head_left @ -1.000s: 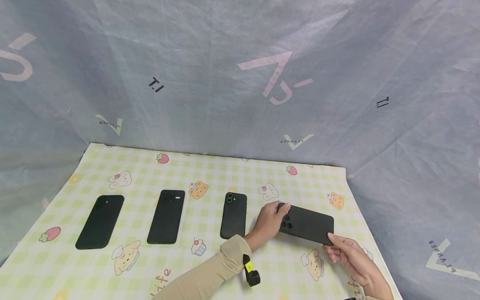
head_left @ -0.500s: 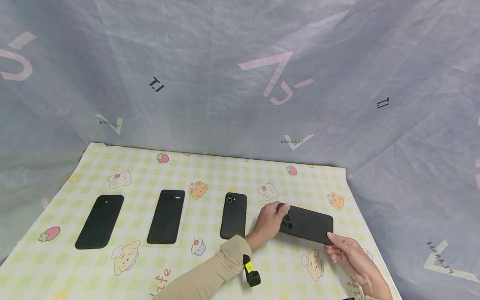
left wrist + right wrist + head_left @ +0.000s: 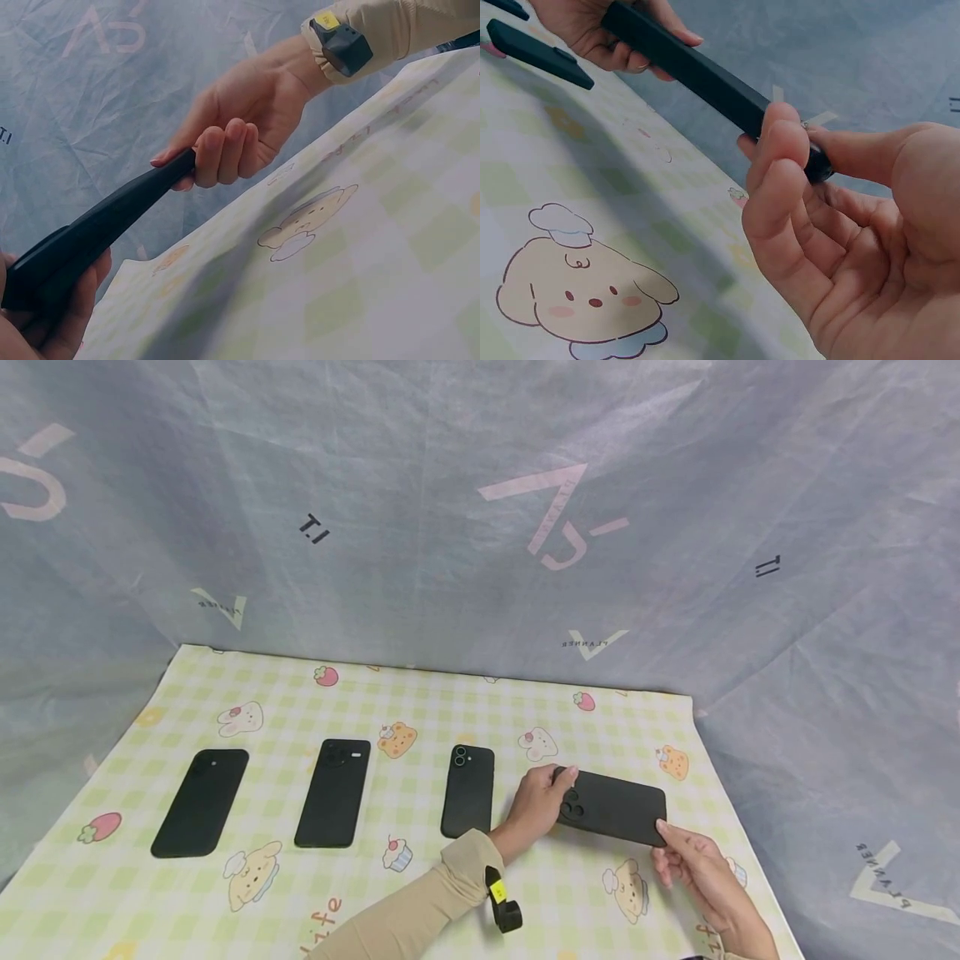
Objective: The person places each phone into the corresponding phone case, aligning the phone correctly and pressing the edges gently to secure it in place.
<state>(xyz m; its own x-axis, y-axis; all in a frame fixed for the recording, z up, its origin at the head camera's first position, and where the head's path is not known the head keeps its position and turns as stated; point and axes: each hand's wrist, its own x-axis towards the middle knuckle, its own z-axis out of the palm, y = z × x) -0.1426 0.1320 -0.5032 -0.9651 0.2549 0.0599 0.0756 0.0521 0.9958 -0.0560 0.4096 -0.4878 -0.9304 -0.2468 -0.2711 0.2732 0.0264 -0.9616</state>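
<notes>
Both my hands hold a matte black phone [image 3: 618,808] raised above the table's right part, its back with round camera rings facing up in the head view. My left hand [image 3: 534,802] grips the camera end, thumb on top and fingers beneath. At the opposite end, my right hand [image 3: 703,870] pinches a corner between thumb and fingers. In the left wrist view the phone [image 3: 97,221] appears edge-on, its camera bump beside the left hand [image 3: 79,307]. Curled fingers of the right hand [image 3: 870,247] partly cover the phone's near end in the right wrist view.
Three more black phones lie back up in a row to the left: one at far left [image 3: 200,803], one beside it [image 3: 333,793], and a smaller one [image 3: 468,791] near my left wrist. A checked cloth [image 3: 420,702] covers the table; a grey curtain [image 3: 420,527] hangs behind.
My right hand and its end of the phone have risen very slightly. The left hand and the three phones on the cloth stay where they were.
</notes>
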